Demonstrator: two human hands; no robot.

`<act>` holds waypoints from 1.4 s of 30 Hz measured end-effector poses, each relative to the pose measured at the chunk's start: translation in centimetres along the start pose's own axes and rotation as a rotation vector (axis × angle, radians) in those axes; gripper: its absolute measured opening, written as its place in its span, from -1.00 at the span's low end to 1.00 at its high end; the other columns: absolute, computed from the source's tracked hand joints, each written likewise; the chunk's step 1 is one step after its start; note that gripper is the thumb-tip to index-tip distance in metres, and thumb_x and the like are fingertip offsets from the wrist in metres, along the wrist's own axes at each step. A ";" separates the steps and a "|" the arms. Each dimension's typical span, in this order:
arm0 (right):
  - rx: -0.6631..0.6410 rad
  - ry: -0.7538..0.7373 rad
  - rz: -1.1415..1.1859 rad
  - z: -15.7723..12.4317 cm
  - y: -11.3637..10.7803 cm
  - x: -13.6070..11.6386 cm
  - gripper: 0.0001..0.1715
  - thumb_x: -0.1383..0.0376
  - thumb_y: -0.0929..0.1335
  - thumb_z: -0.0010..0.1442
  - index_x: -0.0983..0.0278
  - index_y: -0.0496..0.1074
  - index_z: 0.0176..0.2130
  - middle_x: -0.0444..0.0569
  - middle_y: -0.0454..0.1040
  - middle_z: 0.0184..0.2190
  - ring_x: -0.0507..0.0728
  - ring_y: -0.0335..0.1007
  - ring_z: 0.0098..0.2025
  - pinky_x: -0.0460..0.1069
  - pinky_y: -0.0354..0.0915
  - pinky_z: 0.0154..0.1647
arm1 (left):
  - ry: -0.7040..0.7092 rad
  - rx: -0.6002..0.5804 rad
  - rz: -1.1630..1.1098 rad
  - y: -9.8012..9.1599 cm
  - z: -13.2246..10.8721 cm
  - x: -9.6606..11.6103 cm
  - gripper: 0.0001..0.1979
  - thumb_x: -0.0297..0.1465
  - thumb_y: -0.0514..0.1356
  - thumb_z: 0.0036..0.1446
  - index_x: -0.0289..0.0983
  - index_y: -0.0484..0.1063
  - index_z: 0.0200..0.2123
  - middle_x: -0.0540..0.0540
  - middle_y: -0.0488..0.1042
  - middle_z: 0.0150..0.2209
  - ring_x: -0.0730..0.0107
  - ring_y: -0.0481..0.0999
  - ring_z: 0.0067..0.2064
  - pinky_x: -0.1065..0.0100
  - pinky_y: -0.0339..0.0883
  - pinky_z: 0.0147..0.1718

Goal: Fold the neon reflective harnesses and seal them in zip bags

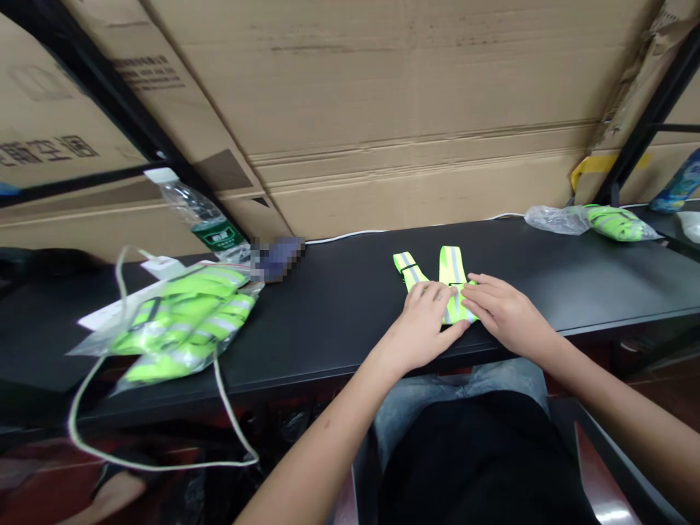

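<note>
A neon yellow-green reflective strap (449,273) with grey stripes lies on the black table (339,306) near its front edge. Two of its ends point away from me. My left hand (424,324) rests on the strap's near part, fingers laid flat and together, thumb along the table edge. My right hand (500,310) lies beside it, fingers stretched flat over the strap's right side. Both hands press the strap down; neither lifts it.
Clear bags of the same neon straps (180,324) lie at the left with a white cable (109,379) looping off the edge. A plastic water bottle (200,215) leans behind them. Another bagged strap (615,222) lies far right. Cardboard boxes (383,109) form the back wall.
</note>
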State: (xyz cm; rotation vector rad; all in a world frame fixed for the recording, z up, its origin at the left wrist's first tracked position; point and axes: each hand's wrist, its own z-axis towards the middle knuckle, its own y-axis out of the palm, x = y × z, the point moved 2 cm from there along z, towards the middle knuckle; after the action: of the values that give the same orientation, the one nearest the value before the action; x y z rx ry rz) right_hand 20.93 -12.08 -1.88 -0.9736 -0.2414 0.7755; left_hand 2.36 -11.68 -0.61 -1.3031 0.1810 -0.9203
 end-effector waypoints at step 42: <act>-0.306 0.245 0.013 5.0 1.7 4.3 -0.25 -0.11 0.09 0.41 0.22 0.36 -0.59 0.03 0.47 -0.44 0.16 0.36 -0.33 0.05 0.23 -0.23 | -0.426 0.039 -0.138 0.1 1.9 -3.1 -0.64 -0.23 -0.14 0.43 -0.23 0.39 -0.04 -0.27 0.22 0.22 0.03 0.15 0.35 -0.04 0.12 0.27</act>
State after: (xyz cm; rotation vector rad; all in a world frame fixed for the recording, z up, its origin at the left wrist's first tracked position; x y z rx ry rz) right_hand 20.63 -5.35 -1.06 -1.3496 -0.1425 0.6334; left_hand 1.54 -8.22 -1.29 -1.4569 -0.2600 -0.7369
